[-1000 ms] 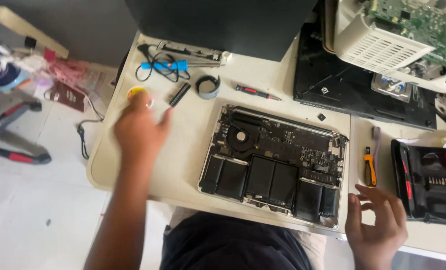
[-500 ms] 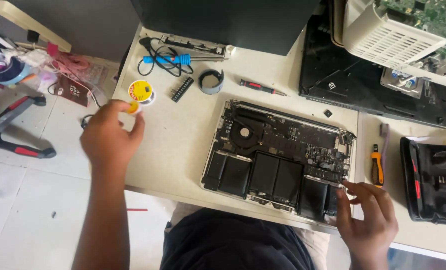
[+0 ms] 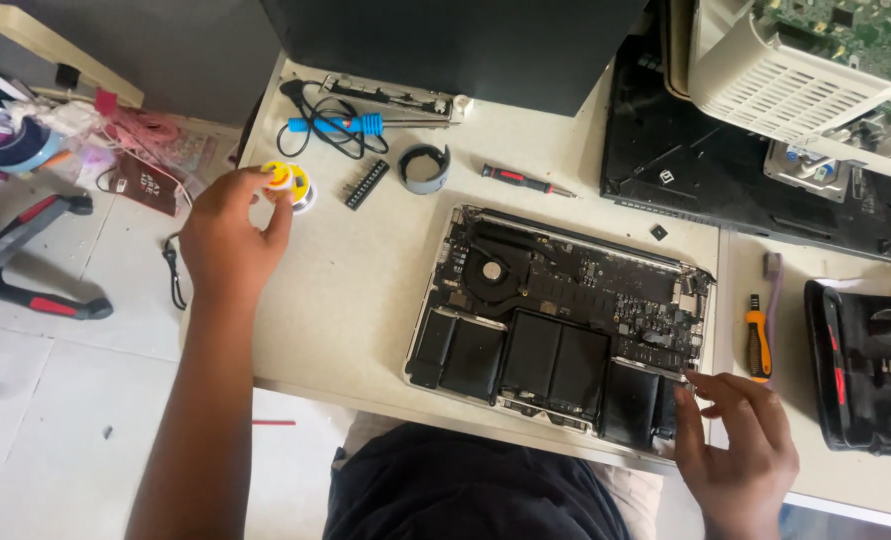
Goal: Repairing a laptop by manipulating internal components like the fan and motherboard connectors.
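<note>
Solder spool (image 3: 293,183) at left hand (image 3: 228,238) fingertips, right hand (image 3: 736,455) touching laptop (image 3: 566,315) corner

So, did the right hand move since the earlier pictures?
Yes. The right hand went from beside the opened laptop toward it; its fingertips now touch the laptop's near right corner.

An electronics repair workshop, by every sign. On the pale worktable (image 3: 366,300): an opened laptop (image 3: 566,320) with fan, board and batteries bared, a blue soldering iron (image 3: 351,125) and solder spool (image 3: 291,182) toward the far left corner, screwdrivers (image 3: 521,181), a bit case (image 3: 871,365) at the right edge. Bare circuit boards (image 3: 846,30) and dismantled casings at the far right corner.
</note>
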